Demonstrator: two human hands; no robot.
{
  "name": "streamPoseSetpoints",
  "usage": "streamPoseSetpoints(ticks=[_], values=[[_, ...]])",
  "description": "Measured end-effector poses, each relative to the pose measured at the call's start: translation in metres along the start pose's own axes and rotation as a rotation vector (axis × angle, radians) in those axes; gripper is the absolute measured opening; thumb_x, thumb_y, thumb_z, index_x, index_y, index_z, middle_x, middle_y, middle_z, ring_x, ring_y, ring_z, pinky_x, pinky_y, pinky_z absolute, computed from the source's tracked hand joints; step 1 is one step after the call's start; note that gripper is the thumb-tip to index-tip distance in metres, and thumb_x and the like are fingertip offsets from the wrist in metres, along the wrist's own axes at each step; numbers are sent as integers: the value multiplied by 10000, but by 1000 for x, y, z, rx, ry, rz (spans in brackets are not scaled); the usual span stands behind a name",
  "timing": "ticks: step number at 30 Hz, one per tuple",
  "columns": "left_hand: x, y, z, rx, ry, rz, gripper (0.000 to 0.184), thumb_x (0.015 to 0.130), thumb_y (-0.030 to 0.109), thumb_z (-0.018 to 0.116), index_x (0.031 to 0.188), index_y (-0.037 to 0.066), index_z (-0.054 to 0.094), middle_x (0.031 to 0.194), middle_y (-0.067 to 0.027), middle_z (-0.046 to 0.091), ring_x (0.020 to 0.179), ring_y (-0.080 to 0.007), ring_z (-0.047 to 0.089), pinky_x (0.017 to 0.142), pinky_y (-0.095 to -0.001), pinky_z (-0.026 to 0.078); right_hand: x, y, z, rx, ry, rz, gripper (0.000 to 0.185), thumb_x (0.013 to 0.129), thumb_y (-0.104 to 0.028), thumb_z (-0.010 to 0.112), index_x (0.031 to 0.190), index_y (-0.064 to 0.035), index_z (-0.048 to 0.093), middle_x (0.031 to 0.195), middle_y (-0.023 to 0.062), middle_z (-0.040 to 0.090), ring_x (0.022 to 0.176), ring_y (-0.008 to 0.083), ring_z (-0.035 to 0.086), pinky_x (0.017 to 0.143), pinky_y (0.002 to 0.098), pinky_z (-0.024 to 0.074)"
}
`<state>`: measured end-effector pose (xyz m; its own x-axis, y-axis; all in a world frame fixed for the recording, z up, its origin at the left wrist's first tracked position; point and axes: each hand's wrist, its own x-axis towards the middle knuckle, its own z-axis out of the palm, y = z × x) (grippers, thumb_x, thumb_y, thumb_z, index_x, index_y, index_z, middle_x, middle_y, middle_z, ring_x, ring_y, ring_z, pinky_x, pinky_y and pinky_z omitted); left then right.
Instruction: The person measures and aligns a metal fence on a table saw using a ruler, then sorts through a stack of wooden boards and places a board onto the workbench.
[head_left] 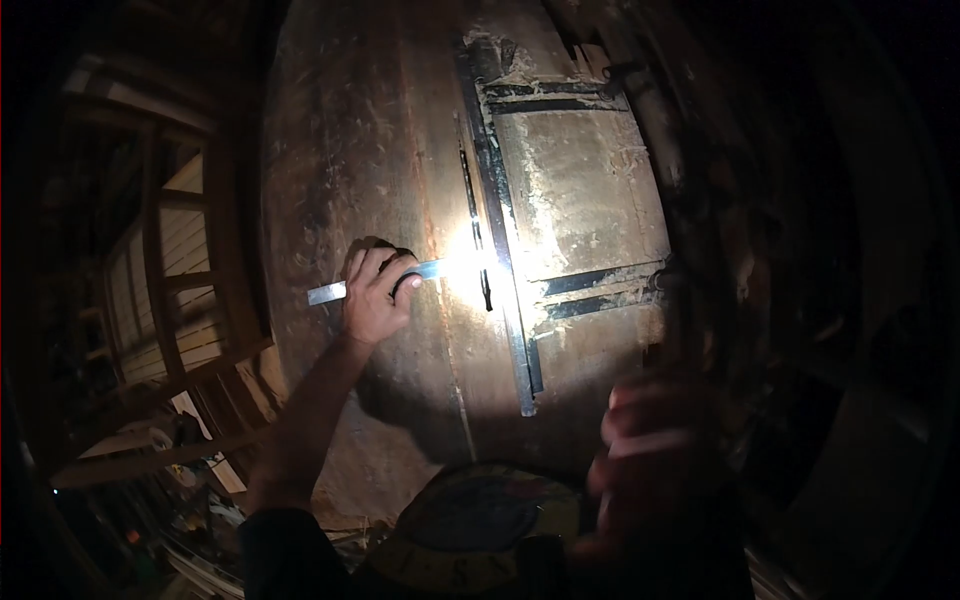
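Note:
My left hand (378,295) is closed around a flat metal strip (326,294) that lies across a worn wooden surface (340,180). The strip's right end runs into a bright pool of light. Just right of that glare, a long dark metal bar (499,190) stretches down the wood, with a thin dark rod (469,185) beside it. Low on the right, in shadow, my right hand (650,450) is blurred, with its fingers curled. Whatever it may hold cannot be made out.
Right of the long bar lies a wooden panel (580,190) crossed by dark strips, with shavings around its edges. A slatted wooden frame (185,280) stands at the left. Cluttered items lie at the lower left.

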<state>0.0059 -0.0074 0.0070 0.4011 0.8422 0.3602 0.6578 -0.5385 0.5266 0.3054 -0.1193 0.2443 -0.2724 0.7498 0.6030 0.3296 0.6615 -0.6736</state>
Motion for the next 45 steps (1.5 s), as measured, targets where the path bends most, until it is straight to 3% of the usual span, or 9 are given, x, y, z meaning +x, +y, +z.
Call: streamPoseSetpoints(ticks=[4, 9, 13, 21, 23, 28, 40, 43, 45], values=[[-1, -3, 0, 15, -22, 27, 192, 842, 136, 754, 1029, 101, 722, 1046, -113, 628, 970, -362, 593, 869, -480, 493, 16, -27, -7, 13, -158, 42, 348, 901, -336, 753, 1111, -65, 691, 960, 73, 656, 963, 210, 632, 888, 394, 553], [-1, -3, -3, -8, -16, 49, 200, 854, 133, 746, 1047, 89, 714, 1086, -146, 643, 995, -397, 610, 877, -504, 495, 9, -2, -6, -45, -65, 70, 289, 886, -247, 756, 1094, -56, 696, 952, 69, 665, 925, 203, 640, 889, 391, 551], [-8, -7, -1, 79, -81, 88, 279, 948, 245, 650, 1169, 84, 707, 1149, -200, 635, 1052, -411, 594, 901, -545, 468, -5, 26, -20, -204, 210, 155, 249, 874, -175, 759, 1080, -49, 699, 946, 66, 673, 894, 197, 647, 890, 388, 550], [3, 9, -12, 118, -176, 172, 375, 969, 213, 573, 1278, 39, 697, 1286, -249, 639, 1111, -449, 580, 907, -544, 452, -50, 26, -154, -861, 1032, 239, 212, 849, -31, 764, 1053, -34, 705, 934, 60, 688, 832, 186, 661, 892, 383, 548], [5, 9, -8, 66, -170, 148, 373, 981, 225, 563, 1268, 28, 698, 1279, -253, 643, 1106, -456, 581, 901, -554, 452, -57, 25, -176, -960, 1019, 207, 214, 843, 5, 765, 1046, -30, 707, 931, 59, 691, 816, 183, 665, 892, 381, 548], [1, 3, -4, 66, -129, 192, 377, 1010, 254, 547, 1271, 26, 696, 1303, -254, 637, 1083, -461, 579, 894, -567, 449, -56, 19, -191, -1114, 948, 199, 129, 881, 7, 733, 1008, 10, 712, 872, 30, 639, 745, 78, 575, 660, 237, 459], [0, 5, -10, -26, -196, 53, 400, 962, 277, 605, 1298, 82, 695, 1293, -224, 632, 1116, -433, 572, 940, -563, 437, -55, 25, -203, -1231, 847, 124, 99, 874, -4, 733, 968, 26, 726, 927, 81, 706, 810, 176, 656, 717, 297, 513], [-11, -14, 3, -106, -195, -9, 392, 930, 221, 633, 1289, 79, 701, 1346, -250, 616, 1267, -454, 554, 1048, -533, 449, -75, 43, -227, -1087, 869, 2, 118, 910, -60, 734, 997, 20, 728, 995, 129, 735, 878, 243, 696, 753, 325, 542], [-9, -13, 10, -152, -192, -60, 462, 813, 163, 680, 1268, 83, 704, 1225, -221, 624, 1157, -431, 574, 993, -530, 469, -78, 47, -233, -1137, 860, 58, 126, 909, -68, 740, 1001, 18, 729, 993, 129, 737, 873, 242, 697, 753, 325, 545]])
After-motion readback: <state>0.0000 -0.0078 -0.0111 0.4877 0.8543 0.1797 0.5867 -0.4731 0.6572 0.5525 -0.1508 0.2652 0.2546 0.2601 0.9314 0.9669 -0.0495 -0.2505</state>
